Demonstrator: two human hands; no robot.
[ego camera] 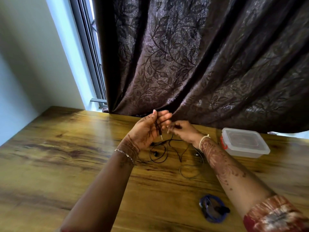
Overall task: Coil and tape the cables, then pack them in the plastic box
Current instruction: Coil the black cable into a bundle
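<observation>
Far left of frame: bare wood-grain worktop (66, 156), window frame (90, 47) up above it, dark leaf-patterned curtain (184, 56) draped across the top.

Moving in to centre: left grip (147, 131), palm turned up, raised off the worktop, fingers curled round a thin black cable (158, 127). Holding several strands bunched across the palm, by the look of it, with the metal jack plug (161, 137) dangling just below the fingers. Thin, dark, limp stuff, trailing down from the palm into loose untidy loops on the worktop beneath both wrists. One black earbud (155, 154) lying among those loops, lower centre, just right of the left wrist and its silver bracelet (124, 154).

Right alongside, almost touching the left fingertips: right grip (181, 132), narrowed to a pinch on the same black cable, too blurred to tell exactly which fingers.

Further right and lower, another thin wire (187, 172), paler, lying in an open loop beside the right forearm, clear of both grips.

Down at lower right, a blue ring-shaped roll (211, 209) flat on the worktop, blurred, something black on it.

Finally, right of centre: clear plastic box (245, 142), lid on, red clasp (223, 144) on its left side, sitting near the curtain hem, well apart from the black cable and touched by neither grip.
</observation>
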